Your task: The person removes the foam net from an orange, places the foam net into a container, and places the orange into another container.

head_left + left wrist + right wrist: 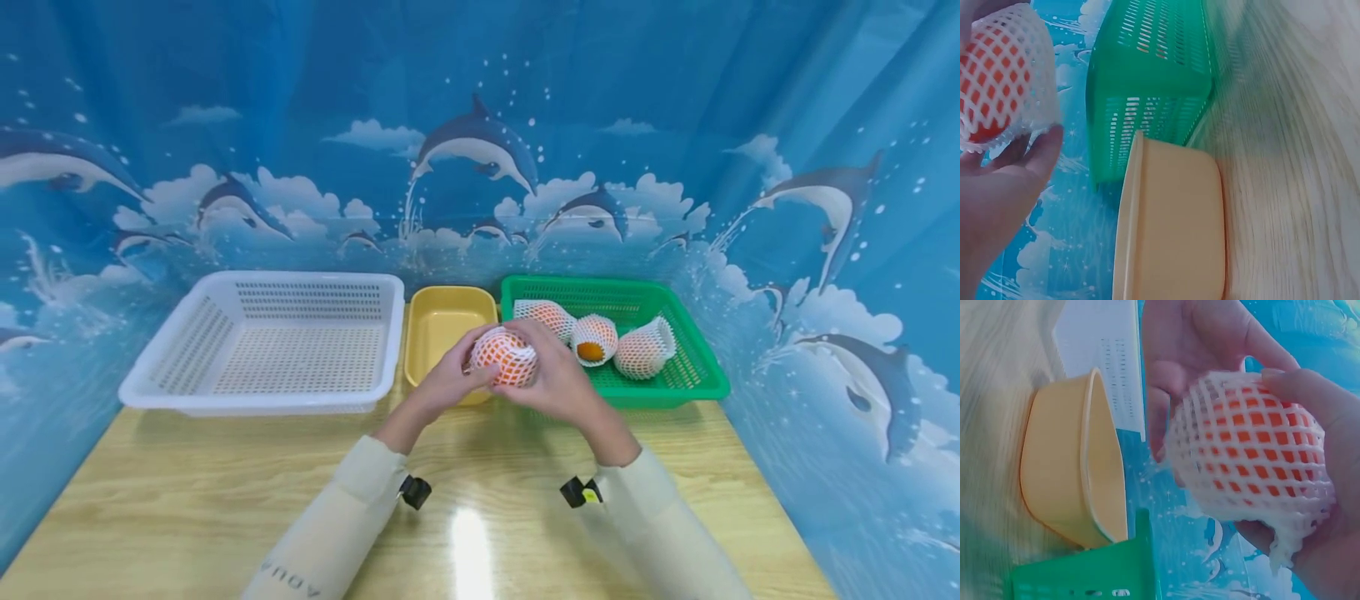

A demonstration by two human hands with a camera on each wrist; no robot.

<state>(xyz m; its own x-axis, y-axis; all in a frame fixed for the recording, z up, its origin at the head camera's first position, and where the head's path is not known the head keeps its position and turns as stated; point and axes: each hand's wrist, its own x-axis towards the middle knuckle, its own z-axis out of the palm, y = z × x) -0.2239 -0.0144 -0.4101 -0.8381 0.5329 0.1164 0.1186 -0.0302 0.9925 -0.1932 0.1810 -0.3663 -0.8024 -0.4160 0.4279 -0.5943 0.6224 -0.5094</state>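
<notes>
An orange fruit in a white foam net [504, 357] is held between both hands, above the front of the yellow tray [438, 312]. The left hand [447, 379] grips its left side, thumb at the front. On the other side the right hand [557, 375] curls round it. In the right wrist view the netted fruit [1254, 444] shows a loose net end hanging below, beside the right palm [1329, 487]. The left wrist view has the fruit [997, 81] above the left hand's fingers [1041, 150].
A white basket [300, 400] stands on the left. In the green basket [697, 375] on the right lie several netted fruits [641, 350]. The wooden table [262, 483] extends in front, and a blue dolphin-print curtain [337, 83] hangs behind.
</notes>
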